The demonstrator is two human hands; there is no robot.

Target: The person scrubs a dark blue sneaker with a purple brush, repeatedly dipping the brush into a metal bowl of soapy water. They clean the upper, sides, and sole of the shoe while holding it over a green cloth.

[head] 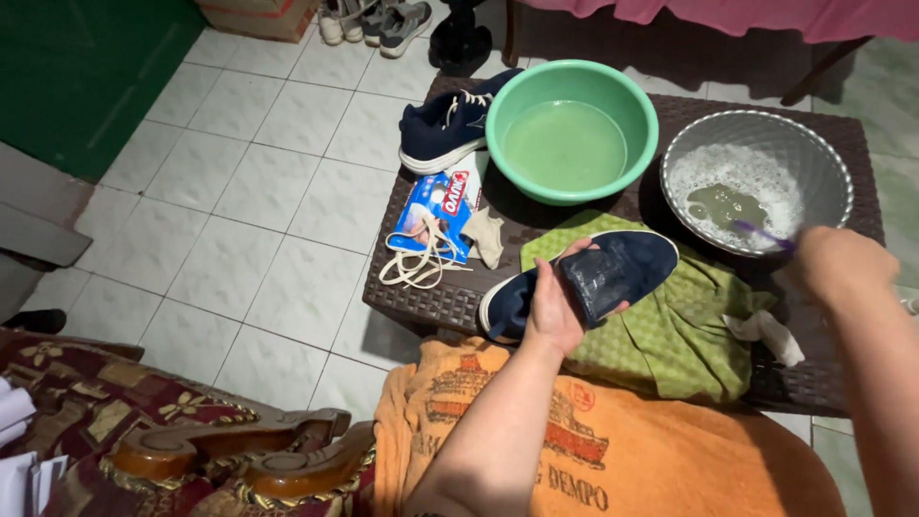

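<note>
Gripping a dark blue shoe (pixel 613 273) around its middle, the left hand (pixel 560 302) holds it on its side over a green cloth (pixel 689 335) at the centre of the low woven table (pixel 431 297); the fingers are clamped on the upper and the toe points toward two o'clock. The right hand (pixel 838 263), at three o'clock, is closed round the handle of a small purple brush (pixel 766 235) whose head dips into the metal bowl (pixel 828 153) of foamy water at one o'clock. The two hands are well apart.

Judging from this, the washing looks to be partway: the shoe's side shows a wet, glossy patch, and its laces (pixel 421 258) already lie loose on a printed packet (pixel 436 211) at ten o'clock. The brush is taking up suds, so scrubbing seems unfinished, and nothing shows a rinse yet; the green basin (pixel 507 153) at twelve o'clock holds clear-looking water. The second shoe (pixel 445 129), at eleven o'clock beside the basin, still has its laces in and looks dry, so it seems untouched. An orange towel (pixel 613 450) covers the lap at six o'clock.
</note>
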